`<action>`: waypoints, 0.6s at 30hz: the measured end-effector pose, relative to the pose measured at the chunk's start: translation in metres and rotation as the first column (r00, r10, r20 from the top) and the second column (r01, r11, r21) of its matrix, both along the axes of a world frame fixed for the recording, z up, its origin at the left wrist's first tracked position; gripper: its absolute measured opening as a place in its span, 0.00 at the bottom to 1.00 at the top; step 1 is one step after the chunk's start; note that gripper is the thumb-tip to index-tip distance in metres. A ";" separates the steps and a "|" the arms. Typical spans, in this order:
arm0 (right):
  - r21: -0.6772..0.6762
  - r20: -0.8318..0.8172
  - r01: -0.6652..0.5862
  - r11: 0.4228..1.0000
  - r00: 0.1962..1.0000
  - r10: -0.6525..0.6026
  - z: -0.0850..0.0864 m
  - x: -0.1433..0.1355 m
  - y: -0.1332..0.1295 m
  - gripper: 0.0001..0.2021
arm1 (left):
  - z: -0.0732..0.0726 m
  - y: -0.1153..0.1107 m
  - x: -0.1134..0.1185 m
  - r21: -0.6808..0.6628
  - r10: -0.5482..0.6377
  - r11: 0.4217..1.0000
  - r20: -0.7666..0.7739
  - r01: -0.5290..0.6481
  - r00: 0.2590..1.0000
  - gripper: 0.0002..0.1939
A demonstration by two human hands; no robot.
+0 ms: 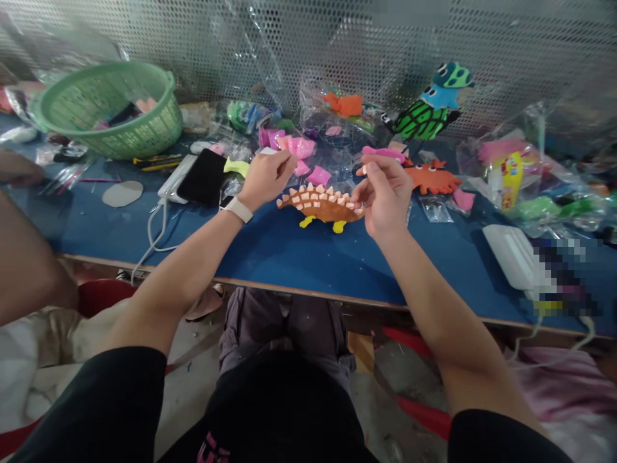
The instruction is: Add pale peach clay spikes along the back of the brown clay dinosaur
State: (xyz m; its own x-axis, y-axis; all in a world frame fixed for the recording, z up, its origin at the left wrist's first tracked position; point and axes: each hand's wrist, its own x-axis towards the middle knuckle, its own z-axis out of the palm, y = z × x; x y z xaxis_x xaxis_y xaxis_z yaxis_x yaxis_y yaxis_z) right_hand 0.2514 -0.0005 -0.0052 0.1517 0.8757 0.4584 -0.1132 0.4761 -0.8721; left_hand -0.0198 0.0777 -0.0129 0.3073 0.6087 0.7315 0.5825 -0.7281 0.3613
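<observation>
A brown clay dinosaur (330, 209) with rows of pale pink plates, pale spikes along its back and yellow feet lies on the blue table between my hands. My left hand (270, 175) is closed in a pinch above its left end; whatever the fingertips hold is hidden. At the dinosaur's right end is my right hand (389, 196), thumb and forefinger pinched together near a tiny pale spot I cannot make out. Its lower fingers are at the dinosaur's edge, perhaps touching. Pink clay pieces (319, 175) lie just behind the dinosaur.
A green basket (144, 132) stands back left, near a black phone (205, 177) and a cabled white device (176, 179). Behind are an orange clay crab (434, 178), a green-and-blue clay figure (424, 119) and plastic bags. Another person's arm (24, 257) reaches in at left.
</observation>
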 end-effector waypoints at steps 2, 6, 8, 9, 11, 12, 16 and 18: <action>-0.018 0.004 0.013 1.000 1.000 -0.013 -0.001 0.003 0.003 0.19 | -0.001 -0.001 0.001 0.004 0.001 1.000 0.014 -0.001 1.000 0.25; -0.059 -0.019 0.020 0.998 1.000 -0.021 -0.003 0.010 0.009 0.22 | -0.002 -0.010 0.003 0.004 -0.019 1.000 0.076 0.018 0.997 0.29; -0.071 -0.022 0.006 0.997 1.000 -0.007 -0.002 0.013 0.011 0.21 | -0.002 -0.016 0.003 0.000 -0.028 1.000 0.097 0.028 0.995 0.31; -0.069 -0.021 -0.001 0.998 1.000 -0.001 -0.002 0.014 0.011 0.21 | -0.002 -0.018 0.003 -0.001 -0.032 0.999 0.099 0.032 0.995 0.32; -0.062 -0.025 -0.007 0.998 1.000 0.005 0.000 0.015 0.011 0.20 | -0.001 -0.021 0.004 -0.004 -0.043 0.999 0.096 0.043 0.994 0.33; -0.064 -0.034 -0.004 0.998 0.999 0.002 0.002 0.015 0.010 0.19 | -0.001 -0.022 0.004 -0.006 -0.047 0.999 0.098 0.048 0.994 0.34; -0.104 -0.084 -0.011 0.995 0.996 0.003 0.009 0.011 0.004 0.17 | -0.002 -0.022 0.006 -0.021 -0.059 0.998 0.139 0.063 0.989 0.34; -0.116 -0.098 -0.027 0.993 0.995 0.015 0.011 0.008 0.001 0.17 | -0.003 -0.022 0.008 -0.037 -0.074 0.996 0.156 0.081 0.985 0.34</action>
